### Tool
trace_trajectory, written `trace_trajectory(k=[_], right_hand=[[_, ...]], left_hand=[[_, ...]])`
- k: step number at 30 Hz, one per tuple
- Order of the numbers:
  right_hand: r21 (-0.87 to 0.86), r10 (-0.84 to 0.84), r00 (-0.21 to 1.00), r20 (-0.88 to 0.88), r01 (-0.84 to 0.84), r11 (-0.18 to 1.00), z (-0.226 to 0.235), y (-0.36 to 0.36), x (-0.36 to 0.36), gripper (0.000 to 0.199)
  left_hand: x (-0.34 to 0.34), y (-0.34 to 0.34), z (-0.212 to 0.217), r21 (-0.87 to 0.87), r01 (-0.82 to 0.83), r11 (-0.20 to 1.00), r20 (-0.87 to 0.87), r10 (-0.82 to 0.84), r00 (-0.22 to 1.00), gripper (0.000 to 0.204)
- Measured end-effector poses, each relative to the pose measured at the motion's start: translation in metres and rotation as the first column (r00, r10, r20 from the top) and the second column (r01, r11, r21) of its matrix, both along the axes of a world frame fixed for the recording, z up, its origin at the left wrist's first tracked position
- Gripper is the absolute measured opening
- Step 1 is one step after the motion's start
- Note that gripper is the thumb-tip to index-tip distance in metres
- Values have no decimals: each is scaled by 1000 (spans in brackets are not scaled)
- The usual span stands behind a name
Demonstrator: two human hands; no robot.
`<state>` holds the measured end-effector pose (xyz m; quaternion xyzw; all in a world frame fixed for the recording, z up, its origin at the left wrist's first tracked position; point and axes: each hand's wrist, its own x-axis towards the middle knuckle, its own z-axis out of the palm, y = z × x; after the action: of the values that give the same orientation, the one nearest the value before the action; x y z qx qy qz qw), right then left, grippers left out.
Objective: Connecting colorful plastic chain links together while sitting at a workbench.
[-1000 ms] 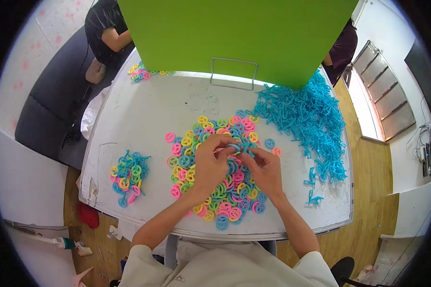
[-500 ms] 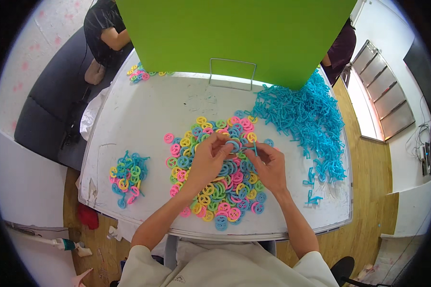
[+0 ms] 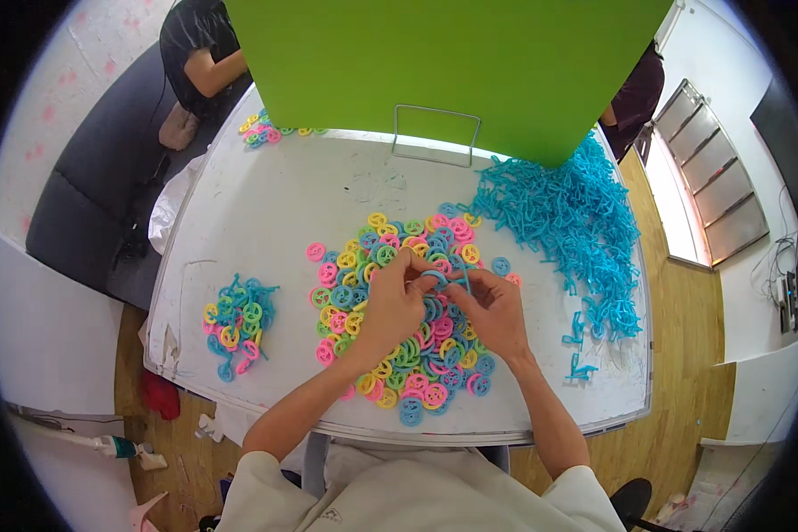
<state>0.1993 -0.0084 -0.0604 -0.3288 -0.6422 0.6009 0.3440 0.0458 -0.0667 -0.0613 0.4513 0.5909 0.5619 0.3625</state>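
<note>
Above a heap of small plastic spoked wheels (image 3: 412,390) in pink, yellow, green and blue, both my hands meet. My left hand (image 3: 395,306) pinches a blue wheel (image 3: 434,277) at its fingertips. A thin teal plastic stem (image 3: 467,277) is gripped between the thumb and fingers of my right hand (image 3: 496,315). The stem's near end is at the blue wheel; my fingers hide whether the two are joined. To the left lies a small cluster of wheels with teal stems attached (image 3: 251,315).
A large pile of teal stems (image 3: 559,208) covers the table's right side. A green panel (image 3: 443,71) with a wire handle (image 3: 436,160) stands at the back. Beyond it, one person (image 3: 206,71) sits at the left and another (image 3: 637,93) is at the right. More wheels (image 3: 262,133) lie far left.
My hands have drawn slightly closer together, bringing the teal stem up to the blue wheel. My left hand has turned a little. The view has shifted slightly.
</note>
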Motion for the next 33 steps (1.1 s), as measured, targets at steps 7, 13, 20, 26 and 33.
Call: trace_trajectory(k=[7, 13, 20, 26, 33], right_hand=[[1, -85, 995, 47, 85, 996, 14, -6, 0, 24], [210, -135, 985, 111, 110, 971, 9, -6, 1, 20], [147, -130, 978, 164, 106, 983, 3, -3, 2, 14], [33, -119, 988, 101, 116, 993, -2, -6, -1, 17], [95, -206, 967, 152, 193, 977, 9, -14, -5, 18]], left_hand=[[5, -2, 21, 40, -51, 998, 1, 51, 999, 11], [7, -2, 10, 99, -32, 995, 72, 25, 997, 17], [7, -6, 10, 63, -2, 998, -27, 4, 1000, 18], [16, -5, 0, 158, -147, 976, -37, 155, 987, 16], [16, -6, 13, 121, -130, 984, -185, 151, 971, 17]])
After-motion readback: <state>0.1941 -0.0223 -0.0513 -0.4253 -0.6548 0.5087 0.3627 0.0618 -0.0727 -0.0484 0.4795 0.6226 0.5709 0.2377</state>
